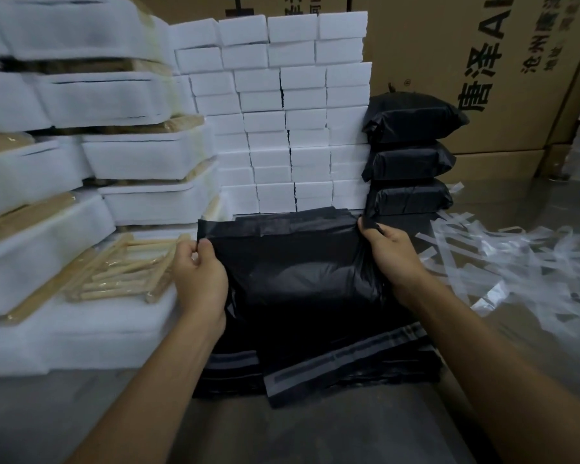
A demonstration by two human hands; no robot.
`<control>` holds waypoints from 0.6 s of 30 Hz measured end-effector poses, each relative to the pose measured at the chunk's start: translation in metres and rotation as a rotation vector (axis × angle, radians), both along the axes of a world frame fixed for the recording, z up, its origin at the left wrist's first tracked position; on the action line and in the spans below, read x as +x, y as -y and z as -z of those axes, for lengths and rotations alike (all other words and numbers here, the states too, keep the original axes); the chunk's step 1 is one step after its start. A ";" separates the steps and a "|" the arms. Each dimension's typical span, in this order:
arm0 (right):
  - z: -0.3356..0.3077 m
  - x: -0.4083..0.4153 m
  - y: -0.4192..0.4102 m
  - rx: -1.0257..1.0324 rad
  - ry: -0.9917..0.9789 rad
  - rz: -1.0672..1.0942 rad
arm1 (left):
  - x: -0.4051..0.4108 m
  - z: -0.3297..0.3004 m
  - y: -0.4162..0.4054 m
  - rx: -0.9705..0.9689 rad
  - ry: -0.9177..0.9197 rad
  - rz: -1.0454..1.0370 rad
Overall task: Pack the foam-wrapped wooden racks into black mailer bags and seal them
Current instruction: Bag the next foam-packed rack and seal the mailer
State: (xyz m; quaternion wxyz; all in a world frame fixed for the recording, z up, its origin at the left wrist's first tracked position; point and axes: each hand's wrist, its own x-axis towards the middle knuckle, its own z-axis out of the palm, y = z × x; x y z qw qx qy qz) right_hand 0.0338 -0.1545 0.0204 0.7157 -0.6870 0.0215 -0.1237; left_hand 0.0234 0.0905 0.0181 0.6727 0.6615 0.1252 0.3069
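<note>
1. At the centre of the view, a filled black mailer bag [302, 262] stood upright on a flat pile of empty mailer bags [342, 366], its open flap at the top.
2. The left hand [200, 279] pinched the flap's left corner, thumb and fingers clamped on the plastic.
3. The right hand [387, 252] gripped the flap's right corner, its fingers likewise curled round the plastic.
4. Whether a rack lay inside the held bag could not be told, though the bag bulged.
5. To the left, foam-wrapped wooden racks [114, 155] were stacked in several tiers; the nearest one [121, 269] lay with its wooden rods exposed under clear film, just beside the left hand.
6. Behind the bag rose a wall of white foam blocks [282, 112].
7. To the right of that wall, three sealed black parcels [412, 155] were piled one on another.
8. Loose clear peel-off strips [503, 259] lay scattered on the floor at the right.
9. Cardboard boxes [482, 72] with printed characters filled the background.
</note>
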 end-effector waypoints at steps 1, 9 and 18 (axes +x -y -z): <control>0.001 0.001 0.000 -0.002 -0.022 0.019 | 0.002 0.001 0.001 0.013 -0.016 -0.008; 0.002 0.010 0.001 -0.049 -0.096 0.067 | 0.012 0.007 0.004 0.032 -0.189 -0.045; 0.005 0.010 0.004 -0.283 -0.118 0.179 | 0.009 0.020 -0.002 0.549 -0.315 0.056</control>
